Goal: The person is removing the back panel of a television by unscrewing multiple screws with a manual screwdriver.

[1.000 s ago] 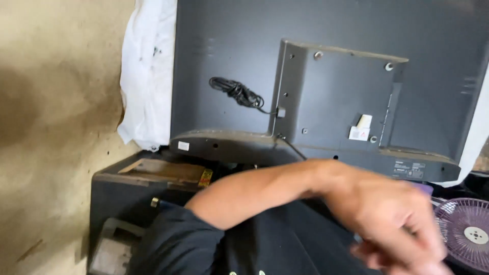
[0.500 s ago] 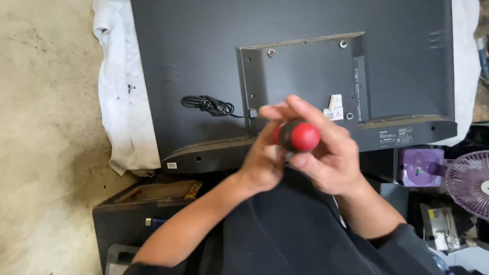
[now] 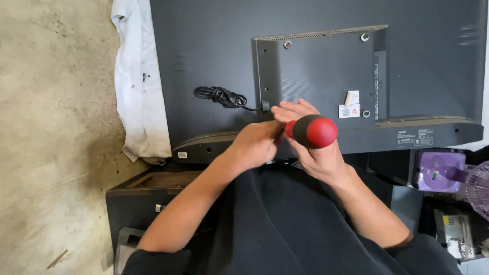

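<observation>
Screwdriver (image 3: 311, 131) first: its red and black handle sits in your right hand (image 3: 318, 153), fingers curled around it so the butt points up at your face and the shaft runs away from you, hidden behind the handle. Held end-on like that, the tool lines up with the panel below rather than lying across it. Your left hand (image 3: 254, 145) comes in from the side with its fingertips pinched together at the front of the handle, touching it where the shaft would begin; whether they grip the shaft or a small part there, I cannot tell, since the handle blocks it.

Both hands hover above your dark-clothed lap, just over the near edge of the television (image 3: 204, 61), which lies face down with its grey back up so the rear is open to you. Its raised back cover (image 3: 316, 66) sits just beyond your fingers, with screw points (image 3: 288, 45) showing at its far corners. The bundled power cord (image 3: 220, 95) lies coiled on the back, to the left of the cover, out of your way. A white cloth (image 3: 137, 91) pokes out from under the set at the left, likely cushioning the screen from the concrete floor (image 3: 56, 127).
</observation>
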